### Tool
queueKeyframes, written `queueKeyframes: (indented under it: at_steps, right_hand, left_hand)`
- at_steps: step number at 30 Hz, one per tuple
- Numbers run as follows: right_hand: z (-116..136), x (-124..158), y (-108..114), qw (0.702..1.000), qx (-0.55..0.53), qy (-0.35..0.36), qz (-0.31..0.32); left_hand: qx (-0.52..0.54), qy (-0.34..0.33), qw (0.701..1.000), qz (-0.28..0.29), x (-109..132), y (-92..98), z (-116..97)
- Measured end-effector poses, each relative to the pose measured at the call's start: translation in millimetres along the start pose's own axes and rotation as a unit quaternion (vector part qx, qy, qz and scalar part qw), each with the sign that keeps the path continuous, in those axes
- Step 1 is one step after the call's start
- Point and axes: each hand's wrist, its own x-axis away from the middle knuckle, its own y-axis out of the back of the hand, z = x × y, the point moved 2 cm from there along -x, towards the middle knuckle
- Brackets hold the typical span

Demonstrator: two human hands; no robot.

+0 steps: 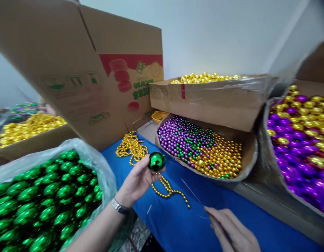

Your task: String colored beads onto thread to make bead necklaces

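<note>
My left hand [140, 178], with a watch on its wrist, is closed around a shiny green ball [157, 161] above the blue cloth [174, 220]. Below it, a string of gold beads [172, 190] trails to the right over the cloth. At the lower right, my right hand [230, 227] pinches a thin, pale needle-like rod [192, 190] that points up and left. What else that hand may grip is hidden. Behind the left hand lies a heap of gold bead strings [131, 147].
A plastic-lined bag [106, 168] of green balls stands at left. Small purple, green and gold beads fill a low carton [247, 171]. Above it sits a box [204, 101] of gold beads. Purple and gold balls [295, 140] are at right. A tall printed carton [119, 115] stands behind.
</note>
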Motion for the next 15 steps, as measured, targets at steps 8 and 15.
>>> queueKeyframes:
  at_steps: [8,15]
  right_hand:
    - [-4,9,8,0.995,0.072,-0.067,-0.010]
    - [-8,11,7,0.993,0.081,-0.085,-0.001]
  left_hand:
    - [0.090,0.107,0.982,0.130,-23,-34.1,49]
    - [0.058,0.106,0.982,0.148,-24,-35.0,51]
